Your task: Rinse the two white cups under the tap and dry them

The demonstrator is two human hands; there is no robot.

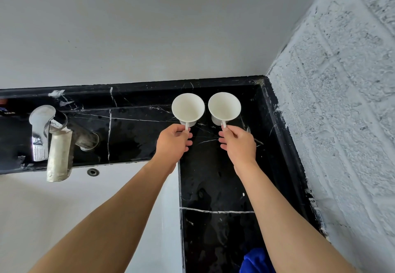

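Note:
Two white cups stand upright side by side on the black marble counter (pixel 213 187), near its back right corner. My left hand (pixel 174 142) pinches the handle of the left cup (pixel 188 109). My right hand (pixel 239 144) pinches the handle of the right cup (pixel 224 107). Both cups look empty inside. The tap (pixel 58 144), chrome with a lever handle and a dull spout, sits at the left over the white sink (pixel 64 208).
A grey wall rises behind the counter and a rough white painted brick wall (pixel 342 101) closes it on the right. A blue cloth (pixel 256 261) lies on the counter at the bottom edge. The sink's overflow hole (pixel 93 172) is below the tap.

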